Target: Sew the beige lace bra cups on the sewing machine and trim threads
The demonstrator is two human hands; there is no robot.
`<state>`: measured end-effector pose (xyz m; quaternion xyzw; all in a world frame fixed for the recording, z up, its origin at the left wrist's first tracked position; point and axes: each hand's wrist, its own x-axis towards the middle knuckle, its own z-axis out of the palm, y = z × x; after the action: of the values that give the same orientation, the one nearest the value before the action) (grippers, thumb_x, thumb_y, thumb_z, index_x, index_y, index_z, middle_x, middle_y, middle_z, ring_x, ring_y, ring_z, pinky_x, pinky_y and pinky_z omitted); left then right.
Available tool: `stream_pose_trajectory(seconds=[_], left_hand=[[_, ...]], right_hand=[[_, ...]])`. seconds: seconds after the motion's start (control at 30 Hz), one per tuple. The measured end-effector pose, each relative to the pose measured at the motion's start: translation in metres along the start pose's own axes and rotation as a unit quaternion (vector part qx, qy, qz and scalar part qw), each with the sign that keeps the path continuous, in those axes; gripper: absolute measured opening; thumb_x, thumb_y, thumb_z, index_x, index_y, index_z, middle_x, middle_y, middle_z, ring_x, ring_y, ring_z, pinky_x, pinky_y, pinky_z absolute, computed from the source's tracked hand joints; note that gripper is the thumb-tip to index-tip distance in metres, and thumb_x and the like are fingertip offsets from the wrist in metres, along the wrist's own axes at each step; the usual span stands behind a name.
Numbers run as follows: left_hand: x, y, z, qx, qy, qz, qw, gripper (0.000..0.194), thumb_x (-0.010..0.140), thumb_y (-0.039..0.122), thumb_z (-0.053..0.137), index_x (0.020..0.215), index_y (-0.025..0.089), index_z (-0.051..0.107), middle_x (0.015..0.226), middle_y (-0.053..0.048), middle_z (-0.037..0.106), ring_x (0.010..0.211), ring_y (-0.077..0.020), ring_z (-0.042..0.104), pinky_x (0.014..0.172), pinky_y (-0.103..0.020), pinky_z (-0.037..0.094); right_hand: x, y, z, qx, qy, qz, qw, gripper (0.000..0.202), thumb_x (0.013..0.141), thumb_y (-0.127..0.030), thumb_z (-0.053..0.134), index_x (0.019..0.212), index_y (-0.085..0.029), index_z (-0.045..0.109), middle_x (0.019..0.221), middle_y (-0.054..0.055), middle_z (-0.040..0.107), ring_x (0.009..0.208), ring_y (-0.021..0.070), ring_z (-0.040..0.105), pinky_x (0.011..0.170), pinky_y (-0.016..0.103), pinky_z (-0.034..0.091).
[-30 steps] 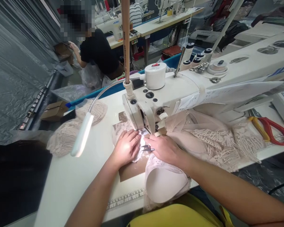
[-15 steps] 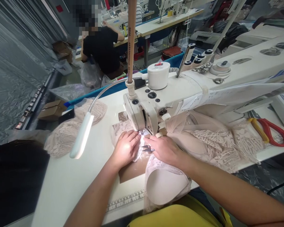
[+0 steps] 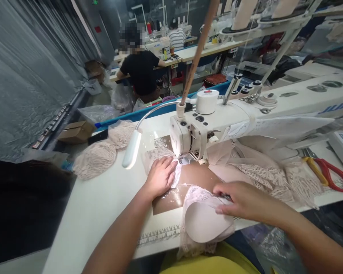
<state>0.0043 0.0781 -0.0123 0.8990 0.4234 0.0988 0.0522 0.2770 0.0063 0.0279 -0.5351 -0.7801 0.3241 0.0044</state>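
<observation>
My left hand [image 3: 161, 176] lies with its fingers flat on a strip of pale lace [image 3: 175, 178], just left of the presser foot of the white sewing machine [image 3: 180, 135]. My right hand [image 3: 240, 199] is closed around thread snips [image 3: 226, 196]; only a dark bit of them shows between the fingers. It is at the right edge of a pale bra cup [image 3: 204, 222] with lace trim, which hangs over the table's front edge. Whether the fingers also grip the cup cannot be made out. A thin thread runs between the lace strip and the cup.
A lamp [image 3: 132, 149] on a bent neck lights the needle area. Lace cups [image 3: 94, 160] lie at the left, more lace pieces [image 3: 263, 173] at the right beside red-handled scissors [image 3: 331, 173]. A measuring tape [image 3: 160, 235] runs along the front edge. A co-worker [image 3: 140, 70] sits beyond.
My right hand has moved away from the needle, right and toward me, over to the cup. The snips' blades no longer show. My left hand stays on the lace. The view has shifted.
</observation>
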Motion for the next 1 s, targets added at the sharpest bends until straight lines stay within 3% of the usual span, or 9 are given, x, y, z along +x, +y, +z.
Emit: stream_pose_trajectory(seconds=[0.1, 0.27, 0.43, 0.53, 0.6, 0.7, 0.83, 0.9, 1.0], left_hand=[[-0.002, 0.009, -0.009, -0.01, -0.025, -0.048, 0.998, 0.037, 0.092, 0.029, 0.038, 0.125, 0.019, 0.053, 0.134, -0.011, 0.051, 0.124, -0.0294, 0.042, 0.102, -0.048, 0.034], [-0.018, 0.009, -0.03, -0.018, -0.044, -0.154, 0.987, 0.021, 0.085, 0.019, 0.042, 0.091, 0.017, 0.062, 0.109, -0.011, 0.062, 0.098, -0.0273, 0.056, 0.08, -0.039, 0.044], [-0.067, -0.022, -0.044, -0.049, -0.047, -0.247, 0.967, 0.022, 0.074, 0.016, 0.05, 0.095, 0.018, 0.057, 0.09, -0.007, 0.065, 0.075, -0.0211, 0.06, 0.061, -0.028, 0.042], [-0.102, -0.043, -0.052, -0.073, -0.056, -0.27, 0.959, 0.006, 0.069, 0.024, 0.058, 0.073, 0.019, 0.056, 0.067, 0.001, 0.062, 0.059, -0.017, 0.057, 0.048, -0.024, 0.034], [-0.121, -0.057, -0.064, -0.068, -0.038, -0.287, 0.955, 0.013, 0.071, 0.026, 0.056, 0.062, 0.019, 0.051, 0.059, 0.001, 0.057, 0.056, -0.0163, 0.055, 0.047, -0.024, 0.032], [-0.136, -0.081, -0.101, -0.019, 0.056, -0.319, 0.946, 0.017, 0.082, 0.028, 0.045, 0.069, 0.02, 0.053, 0.073, -0.003, 0.06, 0.074, -0.0211, 0.057, 0.061, -0.029, 0.04], [-0.132, -0.123, -0.154, 0.134, 0.305, -0.27, 0.903, 0.011, 0.085, 0.029, 0.046, 0.081, 0.021, 0.052, 0.108, -0.01, 0.06, 0.103, -0.0271, 0.052, 0.088, -0.041, 0.042], [-0.123, -0.146, -0.16, 0.165, 0.326, -0.25, 0.897, 0.005, 0.083, 0.022, 0.048, 0.079, 0.021, 0.05, 0.126, -0.011, 0.054, 0.119, -0.0275, 0.046, 0.1, -0.043, 0.036], [-0.109, -0.172, -0.139, 0.153, 0.243, -0.279, 0.916, 0.005, 0.078, 0.015, 0.05, 0.077, 0.019, 0.05, 0.135, -0.012, 0.049, 0.131, -0.0306, 0.036, 0.104, -0.047, 0.033]], right_hand=[[-0.01, 0.0, 0.015, -0.019, -0.031, -0.041, 0.998, 0.021, 0.084, -0.034, 0.053, 0.068, -0.02, 0.054, 0.068, 0.001, 0.06, 0.062, 0.0163, 0.053, 0.055, 0.025, 0.029], [0.009, -0.028, 0.016, 0.019, 0.08, -0.096, 0.992, 0.027, 0.092, -0.037, 0.038, 0.079, -0.02, 0.055, 0.083, 0.006, 0.061, 0.078, 0.0199, 0.057, 0.068, 0.028, 0.041], [0.043, -0.074, 0.015, 0.174, 0.032, -0.079, 0.981, 0.031, 0.095, -0.041, 0.029, 0.09, -0.022, 0.053, 0.072, 0.003, 0.062, 0.065, 0.018, 0.059, 0.059, 0.028, 0.046], [0.073, -0.102, 0.025, 0.271, -0.009, -0.132, 0.954, 0.026, 0.094, -0.039, 0.031, 0.097, -0.022, 0.052, 0.08, 0.002, 0.063, 0.068, 0.0169, 0.062, 0.059, 0.027, 0.05], [0.098, -0.124, 0.028, 0.264, 0.034, -0.188, 0.945, 0.026, 0.094, -0.036, 0.033, 0.1, -0.022, 0.055, 0.089, 0.004, 0.065, 0.08, 0.0183, 0.064, 0.071, 0.03, 0.053], [0.143, -0.16, 0.023, 0.231, 0.151, -0.294, 0.915, 0.028, 0.093, -0.031, 0.035, 0.105, -0.019, 0.057, 0.109, 0.008, 0.064, 0.104, 0.021, 0.06, 0.094, 0.036, 0.048], [0.203, -0.2, 0.003, 0.162, 0.277, -0.345, 0.882, 0.035, 0.094, -0.02, 0.03, 0.122, -0.015, 0.05, 0.133, 0.013, 0.051, 0.126, 0.0193, 0.046, 0.107, 0.036, 0.036], [0.226, -0.208, -0.003, 0.109, 0.274, -0.348, 0.89, 0.038, 0.092, -0.014, 0.029, 0.124, -0.011, 0.05, 0.139, 0.015, 0.045, 0.133, 0.0191, 0.037, 0.11, 0.036, 0.031], [0.241, -0.198, 0.001, 0.076, 0.242, -0.338, 0.906, 0.04, 0.089, -0.009, 0.03, 0.12, -0.008, 0.054, 0.136, 0.016, 0.048, 0.131, 0.0222, 0.04, 0.108, 0.039, 0.032]])
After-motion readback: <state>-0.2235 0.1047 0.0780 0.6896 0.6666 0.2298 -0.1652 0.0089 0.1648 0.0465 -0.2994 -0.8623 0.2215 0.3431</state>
